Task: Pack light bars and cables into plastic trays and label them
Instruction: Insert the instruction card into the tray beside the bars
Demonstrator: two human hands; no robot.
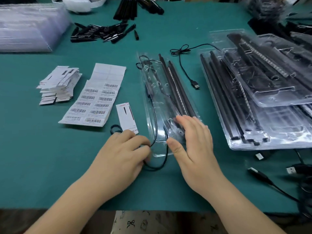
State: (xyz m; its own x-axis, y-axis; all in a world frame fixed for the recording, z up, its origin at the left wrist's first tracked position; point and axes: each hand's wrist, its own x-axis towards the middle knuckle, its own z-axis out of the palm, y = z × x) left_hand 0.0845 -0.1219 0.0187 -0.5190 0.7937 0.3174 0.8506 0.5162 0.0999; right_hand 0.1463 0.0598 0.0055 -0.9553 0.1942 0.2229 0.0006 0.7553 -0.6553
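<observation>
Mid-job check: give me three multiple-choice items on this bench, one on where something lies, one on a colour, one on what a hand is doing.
1. Where does the white sheet of barcode labels lie, relative to the clear plastic tray with black light bars?
A. To its left
B. On top of it
C. To its right

2. What colour is the table covering?
A. Grey
B. Teal green
C. Red

3. What is the right hand doing?
A. Holding a label
B. Lifting a USB plug
C. Pressing flat on the tray's near end

Answers:
1 A, the sheet lies between the tray and a stack of small cards.
2 B, teal shows all around.
3 C, its fingers lie straight on the plastic, while the left hand pinches the thin black cable.
</observation>
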